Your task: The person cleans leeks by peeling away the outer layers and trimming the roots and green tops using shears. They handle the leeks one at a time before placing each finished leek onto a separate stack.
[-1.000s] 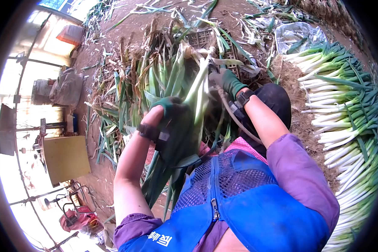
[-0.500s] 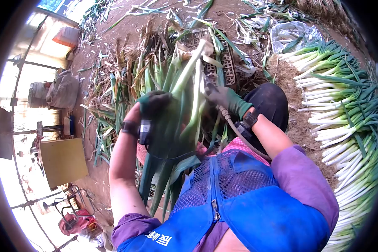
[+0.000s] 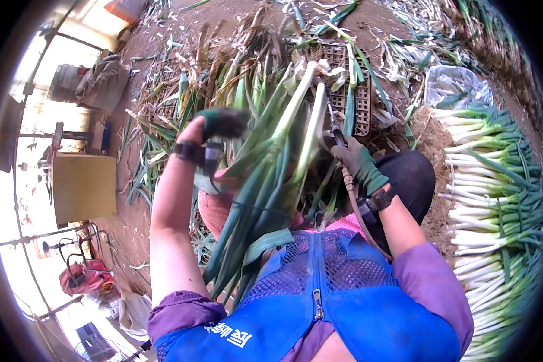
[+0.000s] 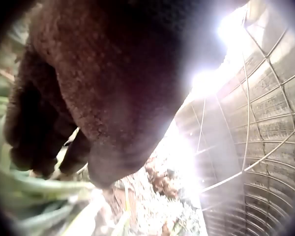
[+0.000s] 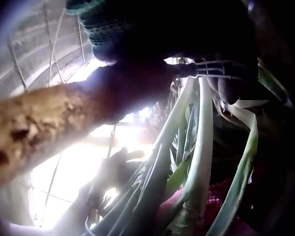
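Two long green onions (image 3: 295, 102) lie across my lap with white ends pointing away and green leaves toward my vest. My gloved left hand (image 3: 226, 122) hovers left of their white ends, blurred, over the edge of the heap. In the left wrist view its fingers (image 4: 113, 162) hang loosely bent, with no object seen between them. My gloved right hand (image 3: 357, 161) grips an air blow gun (image 3: 338, 134), its thin nozzle beside the right-hand stalk. A dirty hose (image 5: 44, 123) runs back from the gun toward my forearm.
A heap of untrimmed green onions (image 3: 235, 72) lies ahead, next to a brown plastic crate (image 3: 362, 99). Cleaned green onions (image 3: 482, 199) form a long row at right, below a clear plastic bag (image 3: 458, 87). A yellowish board (image 3: 84, 187) stands at left.
My left hand has moved from the leafy part of the onions up and left, off the stalks. My right hand with the blow gun has shifted right, away from them. The head view has turned slightly.
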Action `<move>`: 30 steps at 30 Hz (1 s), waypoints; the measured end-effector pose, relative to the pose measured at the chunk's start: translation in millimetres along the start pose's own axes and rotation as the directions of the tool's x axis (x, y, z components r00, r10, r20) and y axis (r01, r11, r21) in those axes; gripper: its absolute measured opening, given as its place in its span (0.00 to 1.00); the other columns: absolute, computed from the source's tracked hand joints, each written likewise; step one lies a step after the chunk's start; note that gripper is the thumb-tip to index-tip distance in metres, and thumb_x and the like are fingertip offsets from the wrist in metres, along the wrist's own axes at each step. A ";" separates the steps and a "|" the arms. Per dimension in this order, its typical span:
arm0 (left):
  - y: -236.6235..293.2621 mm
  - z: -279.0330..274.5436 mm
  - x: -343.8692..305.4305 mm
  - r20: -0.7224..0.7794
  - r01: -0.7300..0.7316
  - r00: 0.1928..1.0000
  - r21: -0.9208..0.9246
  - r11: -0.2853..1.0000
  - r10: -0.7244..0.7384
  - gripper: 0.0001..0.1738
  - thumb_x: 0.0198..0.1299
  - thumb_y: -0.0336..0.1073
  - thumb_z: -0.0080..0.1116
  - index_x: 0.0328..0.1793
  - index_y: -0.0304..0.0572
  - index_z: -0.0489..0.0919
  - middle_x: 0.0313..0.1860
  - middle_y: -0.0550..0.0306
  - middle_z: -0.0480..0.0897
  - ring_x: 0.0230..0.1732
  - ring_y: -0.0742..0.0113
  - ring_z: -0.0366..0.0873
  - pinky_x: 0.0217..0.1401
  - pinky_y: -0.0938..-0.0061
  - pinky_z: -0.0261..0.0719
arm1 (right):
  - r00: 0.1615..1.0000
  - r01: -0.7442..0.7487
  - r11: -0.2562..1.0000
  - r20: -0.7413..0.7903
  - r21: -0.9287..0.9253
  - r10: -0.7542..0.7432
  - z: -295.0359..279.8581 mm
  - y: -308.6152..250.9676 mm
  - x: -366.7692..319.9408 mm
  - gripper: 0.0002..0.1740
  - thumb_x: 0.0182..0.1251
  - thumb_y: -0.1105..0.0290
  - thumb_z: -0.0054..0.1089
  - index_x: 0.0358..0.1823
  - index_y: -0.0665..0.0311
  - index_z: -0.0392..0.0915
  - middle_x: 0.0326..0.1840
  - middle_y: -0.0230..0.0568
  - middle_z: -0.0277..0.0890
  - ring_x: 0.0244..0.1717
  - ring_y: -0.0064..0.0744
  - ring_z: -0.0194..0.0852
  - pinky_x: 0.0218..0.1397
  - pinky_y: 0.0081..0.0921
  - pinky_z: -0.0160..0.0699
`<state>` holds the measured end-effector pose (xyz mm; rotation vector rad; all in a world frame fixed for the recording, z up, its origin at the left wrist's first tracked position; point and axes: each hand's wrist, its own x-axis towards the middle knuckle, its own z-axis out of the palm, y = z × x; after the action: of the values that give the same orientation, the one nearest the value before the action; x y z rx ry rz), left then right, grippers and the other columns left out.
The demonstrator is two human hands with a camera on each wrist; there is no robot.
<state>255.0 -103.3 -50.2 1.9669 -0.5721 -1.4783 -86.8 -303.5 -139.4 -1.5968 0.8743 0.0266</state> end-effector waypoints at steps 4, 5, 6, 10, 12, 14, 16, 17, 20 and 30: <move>-34.9 -91.6 55.3 -0.484 -0.036 0.875 -0.082 0.996 -0.008 0.15 0.64 0.48 0.65 0.49 0.46 0.84 0.29 0.64 0.82 0.25 0.75 0.75 0.27 0.77 0.74 | 0.998 0.061 0.991 -0.018 -0.120 -0.064 8.3 -7.9 2.2 0.26 0.59 0.54 0.63 0.51 0.68 0.76 0.35 0.53 0.82 0.37 0.44 0.82 0.45 0.37 0.80; -42.0 -101.2 65.2 -0.507 0.009 0.862 -0.045 0.999 -0.030 0.15 0.64 0.47 0.66 0.50 0.48 0.84 0.30 0.63 0.82 0.26 0.74 0.77 0.28 0.77 0.75 | 0.996 0.082 0.986 -0.027 -0.143 -0.087 11.3 -9.0 2.0 0.26 0.60 0.54 0.63 0.52 0.68 0.76 0.35 0.53 0.82 0.37 0.44 0.82 0.45 0.37 0.80; -44.3 -92.4 75.0 -0.534 -0.019 0.845 -0.082 0.996 -0.027 0.15 0.63 0.45 0.66 0.51 0.47 0.84 0.31 0.64 0.83 0.25 0.74 0.76 0.27 0.77 0.75 | 0.992 0.121 0.991 -0.029 -0.065 -0.123 16.8 -6.2 4.5 0.25 0.61 0.58 0.62 0.56 0.66 0.76 0.29 0.42 0.79 0.30 0.30 0.78 0.35 0.29 0.78; -72.3 -88.0 145.7 -0.598 -0.142 0.784 0.089 0.986 0.167 0.19 0.62 0.41 0.67 0.56 0.41 0.84 0.38 0.61 0.85 0.34 0.73 0.78 0.37 0.76 0.76 | 0.983 0.167 0.979 -0.057 -0.116 -0.174 19.1 -11.4 8.7 0.28 0.62 0.61 0.61 0.63 0.65 0.74 0.32 0.47 0.82 0.32 0.36 0.82 0.40 0.33 0.80; -40.9 -69.9 140.9 -0.620 0.003 0.780 0.138 0.990 0.084 0.20 0.62 0.41 0.63 0.57 0.39 0.82 0.45 0.57 0.87 0.43 0.68 0.82 0.47 0.71 0.80 | 0.988 0.128 0.982 -0.062 -0.141 -0.138 20.4 -9.1 13.0 0.28 0.61 0.61 0.62 0.63 0.65 0.73 0.32 0.48 0.82 0.32 0.38 0.83 0.40 0.34 0.80; -59.4 -87.6 182.6 -0.661 0.130 0.734 0.358 0.925 0.153 0.26 0.58 0.45 0.62 0.60 0.41 0.82 0.48 0.48 0.87 0.50 0.54 0.84 0.55 0.65 0.79 | 0.993 0.081 0.975 -0.069 -0.207 -0.097 20.9 -9.0 17.2 0.29 0.61 0.62 0.62 0.63 0.66 0.72 0.31 0.49 0.82 0.32 0.40 0.83 0.40 0.35 0.80; -34.8 -86.5 184.7 -0.714 0.323 0.697 0.395 0.860 0.066 0.35 0.54 0.52 0.62 0.68 0.47 0.77 0.58 0.39 0.82 0.60 0.41 0.79 0.64 0.59 0.75 | 0.992 0.100 0.975 -0.050 -0.196 -0.112 24.2 -9.0 21.0 0.29 0.61 0.63 0.62 0.62 0.67 0.71 0.31 0.49 0.82 0.32 0.40 0.83 0.40 0.35 0.80; -27.1 -81.2 185.6 -0.772 0.360 0.627 0.401 0.842 0.100 0.36 0.54 0.52 0.62 0.70 0.49 0.74 0.62 0.39 0.79 0.63 0.41 0.76 0.67 0.58 0.73 | 0.992 0.108 0.976 -0.040 -0.190 -0.118 26.6 -9.0 22.0 0.28 0.61 0.63 0.62 0.61 0.68 0.71 0.31 0.49 0.82 0.32 0.40 0.83 0.40 0.35 0.80; -24.6 -68.5 192.3 -0.843 0.463 0.496 0.459 0.758 0.208 0.48 0.52 0.56 0.64 0.79 0.56 0.62 0.77 0.41 0.62 0.76 0.40 0.60 0.75 0.54 0.65 | 0.993 0.097 0.972 -0.045 -0.213 -0.108 29.4 -15.9 22.5 0.28 0.61 0.62 0.63 0.59 0.71 0.71 0.30 0.48 0.82 0.31 0.41 0.83 0.41 0.35 0.80; -33.7 -110.1 182.4 -0.623 0.167 0.756 0.480 0.861 0.200 0.36 0.46 0.47 0.67 0.64 0.44 0.78 0.54 0.44 0.84 0.58 0.46 0.81 0.63 0.59 0.76 | 0.996 0.061 0.964 -0.046 -0.260 -0.076 34.4 -27.8 24.9 0.28 0.60 0.61 0.64 0.58 0.69 0.71 0.35 0.49 0.80 0.35 0.41 0.81 0.42 0.36 0.79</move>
<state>411.9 -176.0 -179.2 2.6889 -0.6926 -0.5230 -38.6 -287.8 -136.5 -1.8785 0.8853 0.0493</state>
